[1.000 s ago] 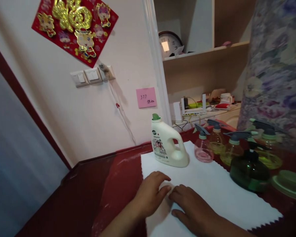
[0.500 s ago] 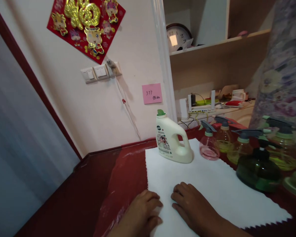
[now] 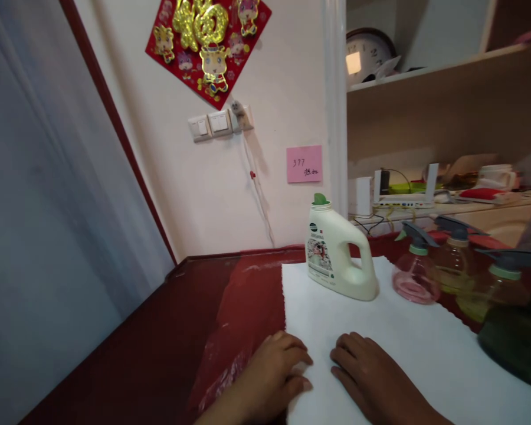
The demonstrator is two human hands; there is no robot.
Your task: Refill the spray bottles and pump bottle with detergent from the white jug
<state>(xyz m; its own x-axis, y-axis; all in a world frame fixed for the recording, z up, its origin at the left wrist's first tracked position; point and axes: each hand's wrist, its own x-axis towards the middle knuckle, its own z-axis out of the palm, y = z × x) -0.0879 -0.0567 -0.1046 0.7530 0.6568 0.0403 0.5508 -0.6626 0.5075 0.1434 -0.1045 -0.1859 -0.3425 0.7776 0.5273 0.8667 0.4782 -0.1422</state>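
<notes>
My left hand [image 3: 279, 373] rests at the left edge of a white sheet [image 3: 331, 330], its thumb apart from the bent fingers and nothing held. On the same sheet lies my right hand [image 3: 366, 367], palm down, holding nothing, with the thumb apart from the loosely curved fingers. Beyond both hands a pale green detergent jug [image 3: 340, 251] stands upright, its handle towards the right. A green piece [image 3: 320, 199] shows at the jug's mouth. Neither hand touches the jug.
Right of the jug stand a pink spray bottle [image 3: 416, 277], yellowish spray bottles [image 3: 455, 262] and a dark green bottle [image 3: 517, 342], cut off by the frame. A white router [image 3: 402, 198] sits on the cabinet behind. The red table [image 3: 159, 330] meets a wall and a curtain [image 3: 71, 206].
The view has turned to the left, so jug, bottles and wall items appear further right. My left hand's fingers reach slightly further over the sheet. The jug stands in the same place.
</notes>
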